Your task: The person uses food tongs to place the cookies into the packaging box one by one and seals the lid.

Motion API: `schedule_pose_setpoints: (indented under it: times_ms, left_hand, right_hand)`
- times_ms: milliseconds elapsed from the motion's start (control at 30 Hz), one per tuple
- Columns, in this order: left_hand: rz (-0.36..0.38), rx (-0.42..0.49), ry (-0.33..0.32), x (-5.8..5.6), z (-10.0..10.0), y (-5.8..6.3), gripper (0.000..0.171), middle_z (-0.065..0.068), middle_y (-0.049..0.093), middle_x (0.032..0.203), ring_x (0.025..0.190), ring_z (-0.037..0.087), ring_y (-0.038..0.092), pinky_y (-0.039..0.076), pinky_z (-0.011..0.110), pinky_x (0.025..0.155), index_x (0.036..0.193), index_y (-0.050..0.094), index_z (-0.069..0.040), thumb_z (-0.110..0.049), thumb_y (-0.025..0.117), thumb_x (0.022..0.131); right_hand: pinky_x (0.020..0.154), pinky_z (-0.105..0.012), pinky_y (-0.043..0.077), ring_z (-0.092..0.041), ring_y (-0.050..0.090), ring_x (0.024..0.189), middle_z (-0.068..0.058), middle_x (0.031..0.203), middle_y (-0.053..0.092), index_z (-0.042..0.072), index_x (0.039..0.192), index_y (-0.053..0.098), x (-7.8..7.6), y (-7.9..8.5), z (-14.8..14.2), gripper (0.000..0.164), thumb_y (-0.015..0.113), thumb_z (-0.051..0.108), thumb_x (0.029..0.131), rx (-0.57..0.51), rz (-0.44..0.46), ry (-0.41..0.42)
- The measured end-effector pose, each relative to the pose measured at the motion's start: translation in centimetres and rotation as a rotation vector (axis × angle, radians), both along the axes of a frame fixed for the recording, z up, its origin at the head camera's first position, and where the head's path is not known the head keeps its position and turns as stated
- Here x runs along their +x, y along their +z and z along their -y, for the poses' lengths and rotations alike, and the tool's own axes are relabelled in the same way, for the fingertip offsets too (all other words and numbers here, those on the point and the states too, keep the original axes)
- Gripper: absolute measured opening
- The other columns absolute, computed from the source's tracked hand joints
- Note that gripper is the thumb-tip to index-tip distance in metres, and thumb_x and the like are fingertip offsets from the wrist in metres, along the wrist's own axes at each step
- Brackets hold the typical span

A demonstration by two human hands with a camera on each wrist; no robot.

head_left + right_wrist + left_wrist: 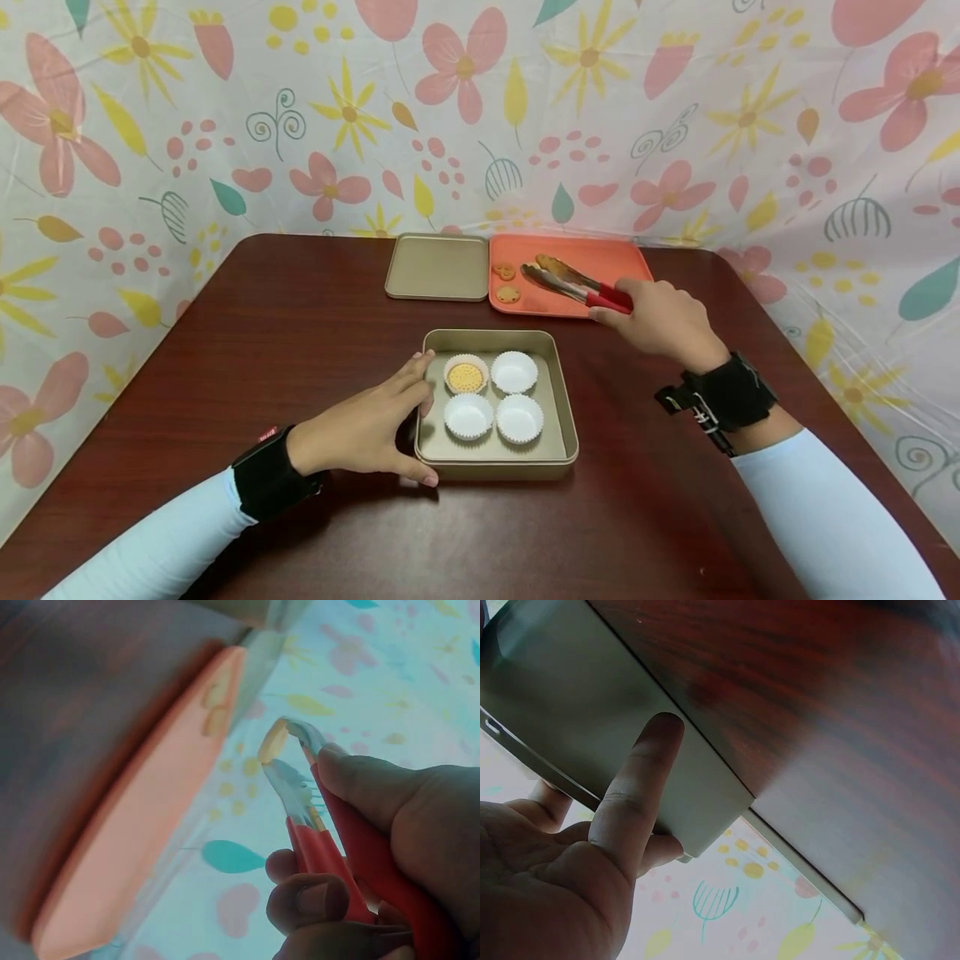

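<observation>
Currently | brown wooden table [322, 292] | coral tray [622, 257] at rear right | gold tin [495, 472] centre front, left hand [371, 425] gripping its left side, fingers at rim, thumb on outer wall | right hand [667, 321] clenched on red-handled tongs [558, 284] above tray, tan cookie-like piece [275, 740] between tips | four fluted cups [513, 372] inside tin, back-left one holding yellow round cookie [466, 377]

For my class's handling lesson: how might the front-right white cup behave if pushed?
The white cup looks thin and pleated, so probably crumples easily. Empty, it seems light and may slide on the smooth-looking tin.
</observation>
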State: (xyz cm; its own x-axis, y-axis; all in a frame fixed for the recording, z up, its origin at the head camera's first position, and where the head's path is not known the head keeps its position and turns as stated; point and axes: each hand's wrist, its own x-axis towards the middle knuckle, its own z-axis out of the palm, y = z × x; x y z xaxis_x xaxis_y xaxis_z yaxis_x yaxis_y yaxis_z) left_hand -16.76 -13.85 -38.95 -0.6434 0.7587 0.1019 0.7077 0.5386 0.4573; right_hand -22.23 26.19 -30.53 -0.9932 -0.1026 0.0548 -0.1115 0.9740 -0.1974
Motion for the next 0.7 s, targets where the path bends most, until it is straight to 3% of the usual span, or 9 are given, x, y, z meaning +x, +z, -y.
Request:
schedule_pose_setpoints:
  times_ms: [367, 700]
  left_hand:
    - [-0.001, -0.004, 0.004, 0.0, -0.1, -0.2, 0.070, 0.025, 0.009, 0.168, 0.155, 0.039, 0.009, 0.043, 0.049, 0.110, 0.098, 0.043, -0.019, -0.070, 0.082, 0.071]
    - [0.003, -0.009, 0.011, -0.1, 0.0, 0.0, 0.071, 0.025, 0.008, 0.168, 0.156, 0.037, 0.008, 0.042, 0.049, 0.111, 0.099, 0.044, -0.018, -0.069, 0.083, 0.070]
  right_hand:
    - [0.050, -0.037, 0.036, -0.026, 0.052, 0.064, -0.008, 0.073, 0.054, 0.014, 0.117, 0.058, 3.2, 1.3, 0.0, 0.062, 0.059, 0.071, 0.092, 0.000, -0.051, 0.031]
    - [0.048, -0.035, 0.031, -0.022, 0.046, 0.056, -0.005, 0.063, 0.047, 0.016, 0.118, 0.058, 5.8, 1.3, 0.3, 0.062, 0.060, 0.071, 0.091, 0.024, -0.082, 0.075]
